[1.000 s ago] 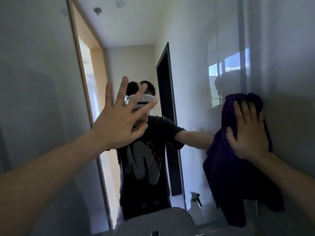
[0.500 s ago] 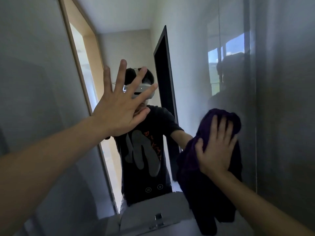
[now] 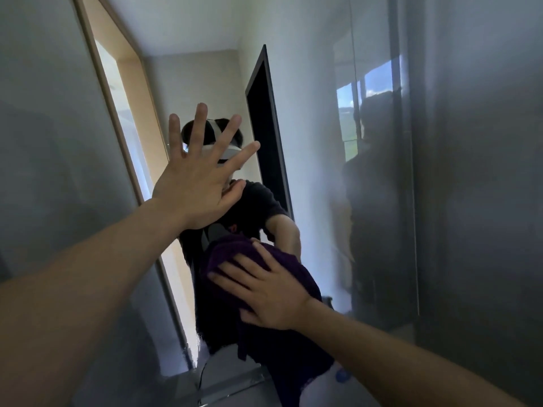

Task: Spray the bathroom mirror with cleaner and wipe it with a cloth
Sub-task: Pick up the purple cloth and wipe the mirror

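Note:
The bathroom mirror (image 3: 317,118) fills the wall ahead and reflects a person in a dark shirt. A dark purple cloth (image 3: 288,342) lies flat against the lower middle of the glass, and most of it hangs down below my right hand (image 3: 264,289). That hand presses on the cloth with fingers spread. My left hand (image 3: 199,183) is raised higher up, palm toward the glass, fingers wide apart, holding nothing. I cannot tell whether it touches the mirror. No cleaner bottle is clearly in view.
The mirror's right edge (image 3: 414,201) meets a grey wall (image 3: 484,171). In the reflection are a lit doorway (image 3: 126,118) and a dark door (image 3: 264,136). A small blue object (image 3: 342,376) peeks out beside the cloth's lower edge.
My right hand has swept the cloth from the mirror's right side down and left toward the middle. My left hand has stayed raised with fingers spread. The view has tilted.

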Demonstrator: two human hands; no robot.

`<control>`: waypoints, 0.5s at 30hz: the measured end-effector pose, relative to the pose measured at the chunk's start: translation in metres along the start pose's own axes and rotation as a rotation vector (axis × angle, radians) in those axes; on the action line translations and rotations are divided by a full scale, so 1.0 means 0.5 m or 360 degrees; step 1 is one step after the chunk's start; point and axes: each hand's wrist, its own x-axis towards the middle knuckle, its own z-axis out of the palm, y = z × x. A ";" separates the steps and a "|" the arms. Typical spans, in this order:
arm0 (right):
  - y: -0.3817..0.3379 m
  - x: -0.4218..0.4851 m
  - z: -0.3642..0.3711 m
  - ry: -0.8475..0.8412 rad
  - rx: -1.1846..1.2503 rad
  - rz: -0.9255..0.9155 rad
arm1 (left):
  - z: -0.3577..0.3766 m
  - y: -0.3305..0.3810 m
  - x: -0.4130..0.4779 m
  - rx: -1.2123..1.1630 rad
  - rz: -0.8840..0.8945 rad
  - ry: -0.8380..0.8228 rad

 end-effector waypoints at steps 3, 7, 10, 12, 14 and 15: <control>0.069 -0.031 -0.005 -0.0015 -0.0066 -0.0067 | 0.001 -0.001 -0.003 -0.0006 0.0012 0.0033; 0.179 -0.114 -0.030 0.0001 -0.0119 0.0388 | 0.009 -0.002 0.002 -0.0036 0.0031 0.0113; 0.259 -0.186 -0.044 -0.0023 -0.0094 0.0836 | 0.008 0.001 0.005 -0.0047 0.0049 0.0164; 0.294 -0.232 -0.040 -0.0011 0.0015 0.1239 | 0.006 0.007 0.009 -0.0087 0.0031 0.0152; 0.303 -0.252 -0.026 0.0085 0.0106 0.1703 | 0.004 0.011 0.009 -0.0096 0.0005 0.0128; 0.299 -0.248 -0.019 0.0150 0.0134 0.1898 | 0.003 0.013 0.008 -0.0088 -0.0004 0.0111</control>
